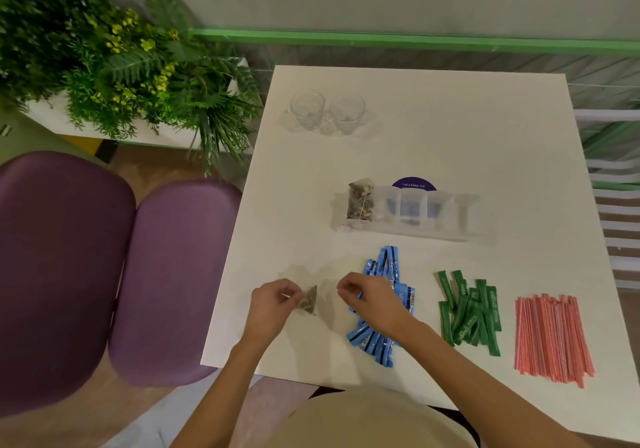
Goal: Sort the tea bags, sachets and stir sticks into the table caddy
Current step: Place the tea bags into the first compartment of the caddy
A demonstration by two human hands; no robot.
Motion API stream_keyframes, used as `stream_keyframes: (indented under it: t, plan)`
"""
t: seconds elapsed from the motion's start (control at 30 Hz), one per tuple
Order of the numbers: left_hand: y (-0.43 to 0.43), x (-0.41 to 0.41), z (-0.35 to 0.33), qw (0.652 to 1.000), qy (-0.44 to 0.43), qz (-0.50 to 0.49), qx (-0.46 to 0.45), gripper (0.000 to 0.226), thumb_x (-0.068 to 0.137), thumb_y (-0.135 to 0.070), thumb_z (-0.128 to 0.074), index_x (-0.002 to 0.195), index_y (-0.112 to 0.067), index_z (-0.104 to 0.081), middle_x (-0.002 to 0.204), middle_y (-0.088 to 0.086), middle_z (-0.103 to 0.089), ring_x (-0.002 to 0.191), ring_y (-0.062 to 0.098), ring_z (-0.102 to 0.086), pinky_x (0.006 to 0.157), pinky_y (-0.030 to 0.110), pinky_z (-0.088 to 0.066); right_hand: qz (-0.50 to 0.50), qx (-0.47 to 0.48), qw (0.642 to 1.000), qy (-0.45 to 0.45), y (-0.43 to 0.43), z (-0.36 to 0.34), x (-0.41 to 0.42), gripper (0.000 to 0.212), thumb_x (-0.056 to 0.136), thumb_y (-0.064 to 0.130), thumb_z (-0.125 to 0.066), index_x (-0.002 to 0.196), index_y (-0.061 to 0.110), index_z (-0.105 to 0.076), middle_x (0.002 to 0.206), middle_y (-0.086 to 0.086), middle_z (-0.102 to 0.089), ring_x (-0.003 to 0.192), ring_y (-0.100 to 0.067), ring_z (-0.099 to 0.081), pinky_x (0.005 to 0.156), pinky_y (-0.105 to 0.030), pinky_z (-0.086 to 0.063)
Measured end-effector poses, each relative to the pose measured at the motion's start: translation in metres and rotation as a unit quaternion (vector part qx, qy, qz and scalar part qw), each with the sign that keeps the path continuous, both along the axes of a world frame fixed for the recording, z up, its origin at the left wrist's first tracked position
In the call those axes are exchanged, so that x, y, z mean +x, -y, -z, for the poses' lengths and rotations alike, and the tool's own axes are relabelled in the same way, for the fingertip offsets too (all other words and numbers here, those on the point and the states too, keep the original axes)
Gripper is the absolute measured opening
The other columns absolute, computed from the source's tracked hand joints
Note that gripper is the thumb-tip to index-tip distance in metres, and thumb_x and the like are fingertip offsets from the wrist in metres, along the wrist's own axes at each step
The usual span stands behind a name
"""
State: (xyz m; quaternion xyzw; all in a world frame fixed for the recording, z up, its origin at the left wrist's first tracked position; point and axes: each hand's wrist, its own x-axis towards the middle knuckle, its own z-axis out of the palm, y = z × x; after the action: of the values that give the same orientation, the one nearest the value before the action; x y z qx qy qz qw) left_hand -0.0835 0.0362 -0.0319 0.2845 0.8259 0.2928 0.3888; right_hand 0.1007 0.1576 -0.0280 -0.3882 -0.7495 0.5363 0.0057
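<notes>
Left hand [273, 303] pinching a tea bag [310, 301] near the desk's front-left corner, right hand [369, 297] curled shut beside it, best lifted clear and dropped upright into the caddy [450, 219] mid-desk.

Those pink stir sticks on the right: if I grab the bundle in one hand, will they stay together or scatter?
The pink stir sticks look thin, loose and unbound, so they will likely fan out or slip from a grip. They seem round, so strays may roll on the smooth table. They look light and probably flex a little; pinching mid-length seems safest.
</notes>
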Motion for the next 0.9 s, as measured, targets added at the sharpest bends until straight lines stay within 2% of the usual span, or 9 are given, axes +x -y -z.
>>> stream_keyframes:
  t: [0.13,0.27,0.33,0.43,0.53,0.63,0.77,0.9]
  plan:
    - [-0.030,0.018,-0.011,0.994,0.077,-0.046,0.064,0.008,0.083,-0.007,-0.071,0.076,-0.010,-0.070,0.071,0.005,-0.072,0.068,0.019,-0.071,0.059,0.032,-0.058,0.005,-0.007,1.000,-0.013,-0.004,-0.006,-0.003,0.029,0.092,0.032,-0.064,0.119,0.024,-0.062,0.096,0.009,-0.067,0.084,-0.005,-0.063,0.079,-0.026,-0.054]
    - [-0.062,0.033,-0.019,0.988,0.115,-0.040,0.097,0.005,0.085,-0.009,-0.069,0.080,-0.009,-0.070,0.074,0.006,-0.073,0.071,0.018,-0.072,0.058,0.030,-0.057,0.027,0.023,0.999,-0.036,-0.017,-0.008,-0.004,0.037,0.087,0.024,-0.070,0.123,0.027,-0.061,0.102,0.010,-0.066,0.085,-0.007,-0.063,0.079,-0.025,-0.054]
    - [-0.078,0.038,-0.024,0.988,0.110,-0.026,0.103,0.004,0.085,-0.010,-0.069,0.081,-0.009,-0.071,0.074,0.004,-0.073,0.069,0.016,-0.071,0.056,0.026,-0.055,0.051,0.044,0.997,-0.043,-0.027,-0.009,-0.005,0.033,0.087,0.022,-0.070,0.120,0.023,-0.063,0.101,0.008,-0.066,0.080,-0.010,-0.063,0.078,-0.027,-0.054]
    - [-0.101,0.040,-0.029,0.988,0.095,-0.004,0.124,0.004,0.084,-0.011,-0.070,0.081,-0.009,-0.072,0.073,0.005,-0.072,0.065,0.010,-0.067,0.055,0.020,-0.051,0.085,0.079,0.992,-0.052,-0.049,-0.013,-0.009,0.017,0.089,0.019,-0.068,0.106,0.019,-0.070,0.094,0.004,-0.068,0.077,-0.014,-0.062,0.075,-0.029,-0.054]
    - [-0.122,0.037,-0.034,0.986,0.090,0.002,0.138,0.006,0.084,-0.009,-0.070,0.080,-0.014,-0.072,0.074,0.000,-0.072,0.066,0.003,-0.066,0.059,0.015,-0.048,0.091,0.104,0.989,-0.058,-0.073,-0.019,-0.016,0.010,0.088,0.011,-0.067,0.094,0.015,-0.073,0.087,0.001,-0.070,0.075,-0.016,-0.062,0.074,-0.030,-0.053]
    - [-0.142,0.029,-0.033,0.986,0.079,0.005,0.148,0.012,0.085,-0.012,-0.070,0.078,-0.021,-0.071,0.076,-0.004,-0.074,0.073,0.005,-0.068,0.064,0.019,-0.051,0.093,0.125,0.986,-0.062,-0.095,-0.022,-0.025,0.011,0.087,0.006,-0.066,0.092,0.012,-0.074,0.086,-0.003,-0.071,0.075,-0.018,-0.063,0.074,-0.031,-0.053]
    - [-0.157,0.020,-0.023,0.988,0.063,-0.014,0.140,0.006,0.085,-0.020,-0.072,0.081,-0.023,-0.073,0.082,-0.005,-0.074,0.079,0.013,-0.068,0.068,0.035,-0.058,0.089,0.130,0.986,-0.053,-0.117,-0.015,-0.038,0.015,0.085,0.002,-0.066,0.085,0.013,-0.075,0.083,-0.003,-0.072,0.074,-0.017,-0.064,0.073,-0.031,-0.053]
    - [-0.152,0.026,-0.009,0.991,0.013,0.012,0.133,0.008,0.086,-0.016,-0.070,0.091,-0.020,-0.074,0.090,-0.009,-0.073,0.078,0.007,-0.066,0.071,0.024,-0.052,0.073,0.131,0.988,-0.016,-0.119,-0.002,-0.040,0.016,0.086,0.000,-0.064,0.086,0.012,-0.076,0.087,-0.004,-0.068,0.074,-0.015,-0.060,0.068,-0.024,-0.048]
